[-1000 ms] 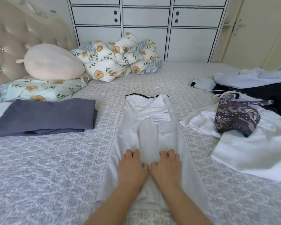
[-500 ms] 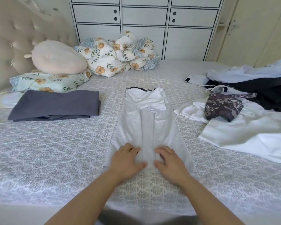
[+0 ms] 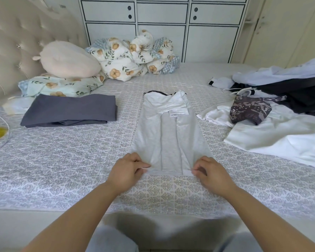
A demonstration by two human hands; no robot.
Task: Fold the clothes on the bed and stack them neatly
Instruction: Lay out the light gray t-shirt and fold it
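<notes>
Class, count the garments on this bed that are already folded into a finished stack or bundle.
1: the folded dark grey garment lies left of the half-folded white T-shirt, near the floral pillow. It may hold more than one layer; the heap of unfolded clothes sits right.

Single head-worn view, wide-angle, looks forward and down from bed's [image 3: 62,170] near edge. Forearms enter from bottom of frame, hands at lower centre, close to lens. Headboard [image 3: 16,42] at upper left, cabinet doors [image 3: 162,33] across top. Straight lines bow near frame edges. No second view.
</notes>
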